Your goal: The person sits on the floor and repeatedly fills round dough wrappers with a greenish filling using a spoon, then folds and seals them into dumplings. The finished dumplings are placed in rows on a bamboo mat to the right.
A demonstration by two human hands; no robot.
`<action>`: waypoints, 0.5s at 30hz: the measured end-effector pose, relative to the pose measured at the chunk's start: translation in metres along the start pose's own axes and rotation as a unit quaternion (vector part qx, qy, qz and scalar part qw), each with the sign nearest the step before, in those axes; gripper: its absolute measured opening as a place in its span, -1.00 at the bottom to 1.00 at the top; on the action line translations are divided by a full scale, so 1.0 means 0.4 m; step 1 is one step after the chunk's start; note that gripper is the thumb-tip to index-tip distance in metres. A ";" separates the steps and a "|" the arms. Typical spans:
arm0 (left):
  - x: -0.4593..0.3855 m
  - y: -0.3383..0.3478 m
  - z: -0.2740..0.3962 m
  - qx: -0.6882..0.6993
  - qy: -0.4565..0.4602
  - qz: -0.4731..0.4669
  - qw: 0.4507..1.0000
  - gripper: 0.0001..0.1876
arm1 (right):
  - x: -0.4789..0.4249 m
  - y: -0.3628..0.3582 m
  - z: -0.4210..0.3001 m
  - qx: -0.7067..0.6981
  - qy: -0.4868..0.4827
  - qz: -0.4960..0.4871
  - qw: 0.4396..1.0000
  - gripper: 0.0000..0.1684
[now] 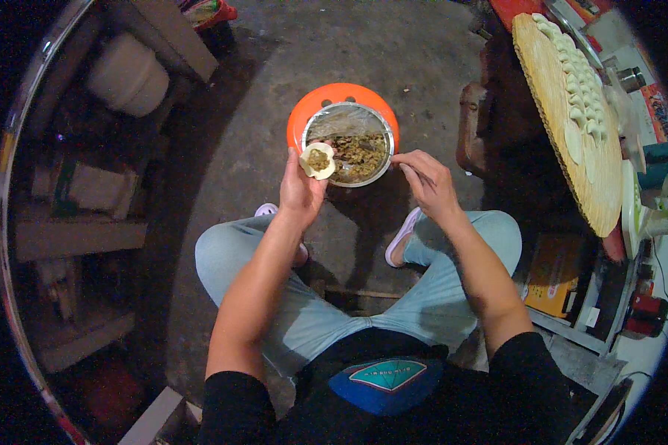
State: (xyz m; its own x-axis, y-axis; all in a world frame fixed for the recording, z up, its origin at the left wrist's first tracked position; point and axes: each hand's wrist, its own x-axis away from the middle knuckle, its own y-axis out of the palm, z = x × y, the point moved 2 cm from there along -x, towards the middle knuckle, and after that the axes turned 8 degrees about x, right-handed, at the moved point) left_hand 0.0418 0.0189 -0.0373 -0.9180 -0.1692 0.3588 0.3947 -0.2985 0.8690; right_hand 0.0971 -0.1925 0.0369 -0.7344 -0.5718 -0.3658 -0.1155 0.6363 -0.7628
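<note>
On the fingers of my left hand (303, 186) lies a round dough wrapper (318, 161) with a mound of brown-green filling on it, held beside the near left rim of a metal bowl. The bowl (389, 125) contains chopped filling (362, 156), and thin clear plastic seems to line its far side. An orange plastic stool (342, 90) with round holes is under the bowl. My right hand (427, 181) is at the bowl's right rim, its fingers closed around a thin utensil whose far end reaches towards the filling; the utensil's type is hard to tell.
At the right, rows of folded dumplings (581, 83) and flat wrappers (573, 143) lie on a round woven tray (551, 119). Below it stands a yellow box (554, 278). Dark wooden shelving (80, 239) lines the left side.
</note>
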 end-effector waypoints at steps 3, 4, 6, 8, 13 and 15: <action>0.005 0.008 0.011 -0.003 0.008 0.012 1.000 -0.46 | 0.015 0.026 0.045 0.040 0.009 -0.064 0.997 -0.83; -0.002 0.001 0.011 -0.001 0.011 0.008 1.000 -0.46 | 0.019 0.033 0.050 0.060 0.001 -0.071 0.996 -0.84; -0.004 0.003 0.007 -0.008 0.014 0.003 1.000 -0.42 | 0.025 0.044 0.052 0.082 -0.016 -0.077 0.993 -0.85; -0.004 0.002 0.005 -0.012 0.016 -0.002 1.000 -0.40 | 0.029 0.053 0.048 0.090 -0.033 -0.075 0.993 -0.83; 0.000 0.006 0.002 -0.013 0.008 0.006 1.000 -0.40 | 0.033 0.087 0.046 0.080 -0.020 -0.097 0.992 -0.85; 0.001 0.011 0.001 -0.017 0.004 0.006 1.000 -0.39 | 0.038 0.102 0.054 0.066 -0.006 -0.104 0.992 -0.85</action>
State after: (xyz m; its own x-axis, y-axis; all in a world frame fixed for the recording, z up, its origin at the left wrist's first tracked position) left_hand 0.0430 0.0181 -0.0331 -0.9132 -0.1797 0.3658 0.4062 -0.3276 0.8531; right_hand 0.0956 -0.1863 -0.0113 -0.6950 -0.6908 -0.1993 -0.1751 0.4315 -0.8850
